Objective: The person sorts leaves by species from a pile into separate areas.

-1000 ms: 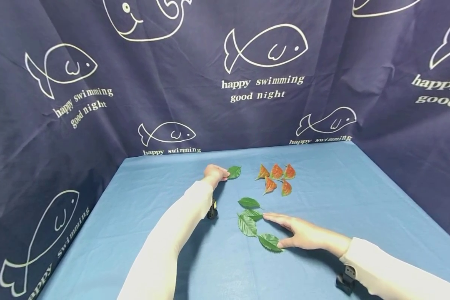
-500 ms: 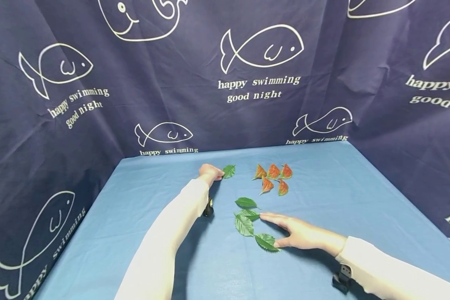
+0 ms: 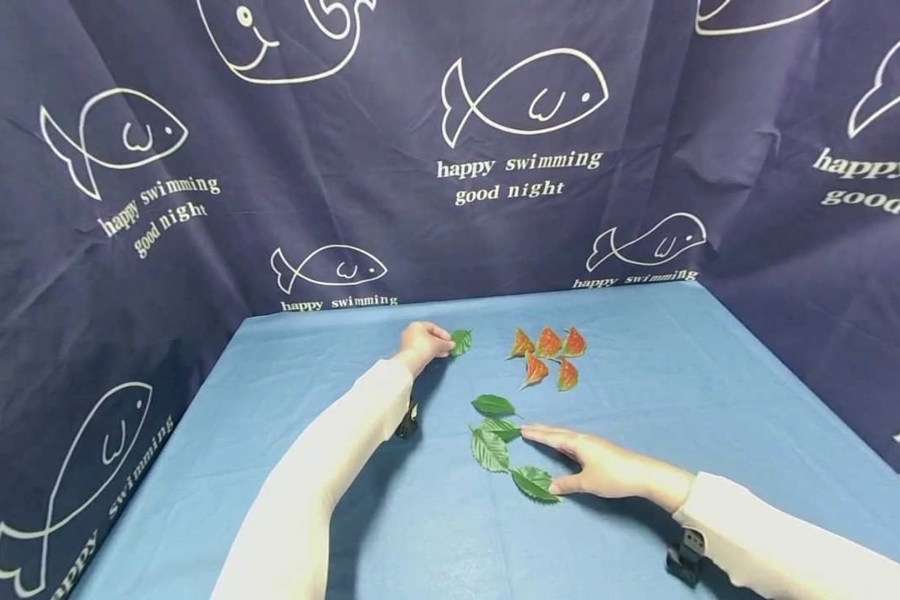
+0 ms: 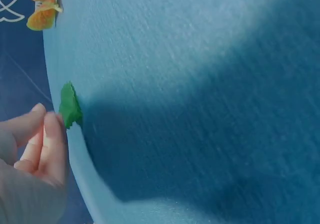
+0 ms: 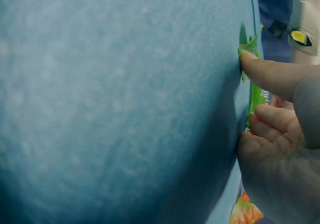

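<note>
At the far middle of the table, my left hand [image 3: 423, 343] pinches a green leaf [image 3: 461, 342] with its fingertips. In the left wrist view the thumb and fingers meet at the leaf's edge. My right hand [image 3: 607, 467] lies low over the table with fingers extended. Its thumb touches the lowest green leaf [image 3: 532, 483] and its fingertips reach the edge of another green leaf [image 3: 501, 428]. A wide green leaf [image 3: 489, 450] and an upper green leaf [image 3: 493, 405] complete this curved group.
Several red-orange leaves [image 3: 547, 342] lie in two rows behind the green group. A blue cloth [image 3: 435, 533] covers the table. Dark blue curtains [image 3: 390, 167] with white fish prints stand at the back and both sides. Each wrist carries a small black camera [image 3: 686, 557].
The view has shifted slightly. My left hand has turned a little, and the leaf it pinches now looks narrower. The left forearm has swung slightly left; the right hand holds its place.
</note>
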Motion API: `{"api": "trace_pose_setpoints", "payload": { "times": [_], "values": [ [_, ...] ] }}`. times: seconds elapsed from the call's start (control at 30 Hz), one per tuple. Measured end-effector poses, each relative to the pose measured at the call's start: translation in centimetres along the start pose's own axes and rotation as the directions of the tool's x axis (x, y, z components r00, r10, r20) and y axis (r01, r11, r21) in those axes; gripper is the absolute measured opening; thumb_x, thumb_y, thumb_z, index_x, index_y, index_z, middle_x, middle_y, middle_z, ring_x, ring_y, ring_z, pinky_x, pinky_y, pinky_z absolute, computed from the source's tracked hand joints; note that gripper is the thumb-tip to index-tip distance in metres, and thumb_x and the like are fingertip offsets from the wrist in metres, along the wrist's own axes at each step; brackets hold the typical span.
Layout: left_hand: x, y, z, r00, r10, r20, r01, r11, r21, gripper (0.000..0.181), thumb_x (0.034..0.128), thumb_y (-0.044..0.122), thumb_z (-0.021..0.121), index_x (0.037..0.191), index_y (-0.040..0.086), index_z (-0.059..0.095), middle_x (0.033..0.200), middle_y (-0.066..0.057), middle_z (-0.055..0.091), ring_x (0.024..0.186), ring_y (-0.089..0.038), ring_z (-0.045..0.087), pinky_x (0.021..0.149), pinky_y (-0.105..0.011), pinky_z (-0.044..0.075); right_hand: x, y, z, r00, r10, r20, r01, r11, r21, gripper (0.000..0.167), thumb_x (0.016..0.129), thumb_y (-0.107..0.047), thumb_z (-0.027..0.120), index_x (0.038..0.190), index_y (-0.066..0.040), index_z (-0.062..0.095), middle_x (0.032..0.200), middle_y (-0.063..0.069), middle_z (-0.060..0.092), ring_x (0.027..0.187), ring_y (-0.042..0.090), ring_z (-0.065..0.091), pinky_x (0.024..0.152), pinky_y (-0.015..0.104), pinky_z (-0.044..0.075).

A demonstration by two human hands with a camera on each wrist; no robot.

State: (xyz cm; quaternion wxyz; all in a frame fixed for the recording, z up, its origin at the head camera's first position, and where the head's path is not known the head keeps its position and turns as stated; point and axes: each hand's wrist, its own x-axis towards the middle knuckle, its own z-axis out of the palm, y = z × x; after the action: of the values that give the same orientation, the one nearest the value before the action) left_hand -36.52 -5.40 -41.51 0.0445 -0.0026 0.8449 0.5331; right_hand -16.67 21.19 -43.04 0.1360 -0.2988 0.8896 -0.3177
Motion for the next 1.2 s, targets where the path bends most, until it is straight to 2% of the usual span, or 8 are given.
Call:
{"api": "trace_pose_setpoints", "payload": {
  "times": [0.13, 0.3, 0.4, 0.53, 0.63, 0.87, 1.0, 1.2],
  "values": [
    [-0.3, -0.1, 0.0, 0.992, 0.022, 0.126, -0.009, 0.994, -0.108, 0.023, 0.0820, -0.005, 0.071, 0.105, -0.011, 0.068, 0.104, -0.023, 0.071, 0.095, -0.034, 0.071, 0.079, -0.030, 0.061, 0.1, 0.0, 0.0, 1.000, -0.001, 0.008, 0.001, 1.000, 0.009, 0.075, 0.086, -0.033, 0.072, 0.150, -0.014, 0.037, 0.155, 0.013, 0.034, 0.140, 0.039, 0.033, 0.111, 0.057, 0.034],
    [-0.7, 0.1, 0.0, 0.969, 0.039, 0.242, -0.015, 0.995, -0.104, 0.033, 0.0822, -0.007, 0.070, 0.114, -0.012, 0.064, 0.091, -0.015, 0.069, 0.096, -0.034, 0.070, 0.083, -0.031, 0.060, 0.2, -0.1, -0.1, 1.000, -0.012, 0.005, 0.013, 1.000, -0.015, 0.075, 0.086, -0.034, 0.071, 0.150, -0.014, 0.037, 0.155, 0.014, 0.035, 0.140, 0.039, 0.034, 0.110, 0.059, 0.033],
    [-1.1, 0.3, -0.1, 0.948, 0.045, 0.314, -0.021, 0.997, -0.080, 0.035, 0.0827, -0.007, 0.070, 0.117, -0.012, 0.062, 0.087, -0.010, 0.066, 0.087, -0.026, 0.071, 0.085, -0.034, 0.060, 0.2, 0.0, -0.1, 1.000, -0.017, 0.007, 0.017, 1.000, -0.019, 0.075, 0.086, -0.035, 0.071, 0.150, -0.015, 0.037, 0.155, 0.013, 0.035, 0.140, 0.039, 0.034, 0.111, 0.059, 0.033],
    [-1.6, 0.7, 0.0, 0.914, 0.063, 0.400, -0.058, 0.998, -0.026, 0.038, 0.0838, -0.004, 0.071, 0.120, -0.011, 0.061, 0.098, -0.017, 0.069, 0.082, -0.016, 0.068, 0.088, -0.036, 0.059, 0.2, 0.0, -0.1, 1.000, -0.016, 0.011, 0.016, 1.000, -0.009, 0.075, 0.086, -0.037, 0.071, 0.150, -0.015, 0.037, 0.155, 0.013, 0.035, 0.140, 0.039, 0.033, 0.111, 0.059, 0.033],
    [-2.3, 1.1, 0.2, 0.890, 0.066, 0.451, -0.078, 0.997, 0.008, 0.039, 0.0845, -0.002, 0.071, 0.121, -0.009, 0.061, 0.108, -0.022, 0.068, 0.086, -0.017, 0.069, 0.090, -0.037, 0.058, 0.2, 0.1, -0.1, 1.000, -0.024, 0.005, 0.024, 1.000, -0.010, 0.075, 0.086, -0.036, 0.071, 0.149, -0.014, 0.037, 0.155, 0.014, 0.035, 0.140, 0.039, 0.034, 0.111, 0.059, 0.033],
    [-2.9, 0.8, 0.9, 0.852, 0.053, 0.521, -0.070, 0.997, 0.014, 0.036, 0.0837, -0.002, 0.072, 0.119, -0.008, 0.063, 0.109, -0.022, 0.069, 0.078, -0.011, 0.067, 0.087, -0.034, 0.059, 0.1, 0.2, 0.2, 0.999, -0.039, -0.005, 0.039, 0.999, -0.020, 0.075, 0.086, -0.037, 0.071, 0.149, -0.013, 0.038, 0.154, 0.014, 0.037, 0.139, 0.040, 0.035, 0.113, 0.052, 0.035],
    [-3.1, 0.7, 1.3, 0.841, 0.049, 0.539, -0.079, 0.996, 0.031, 0.036, 0.0825, -0.001, 0.074, 0.116, -0.007, 0.065, 0.103, -0.018, 0.071, 0.074, -0.009, 0.066, 0.082, -0.030, 0.060, 0.0, 0.3, 0.3, 0.999, -0.039, -0.004, 0.039, 0.999, -0.011, 0.074, 0.086, -0.038, 0.070, 0.149, -0.013, 0.038, 0.154, 0.014, 0.037, 0.139, 0.040, 0.035, 0.113, 0.047, 0.036],
    [-3.7, 1.1, 1.7, 0.828, 0.026, 0.559, -0.081, 0.994, 0.073, 0.034, 0.0809, 0.000, 0.076, 0.113, -0.005, 0.067, 0.094, -0.012, 0.072, 0.073, -0.009, 0.065, 0.079, -0.029, 0.061, 0.2, 0.3, 0.1, 0.999, -0.035, -0.002, 0.035, 0.999, -0.019, 0.075, 0.086, -0.038, 0.070, 0.149, -0.013, 0.038, 0.154, 0.014, 0.036, 0.139, 0.040, 0.035, 0.112, 0.053, 0.035]
  ]
}}
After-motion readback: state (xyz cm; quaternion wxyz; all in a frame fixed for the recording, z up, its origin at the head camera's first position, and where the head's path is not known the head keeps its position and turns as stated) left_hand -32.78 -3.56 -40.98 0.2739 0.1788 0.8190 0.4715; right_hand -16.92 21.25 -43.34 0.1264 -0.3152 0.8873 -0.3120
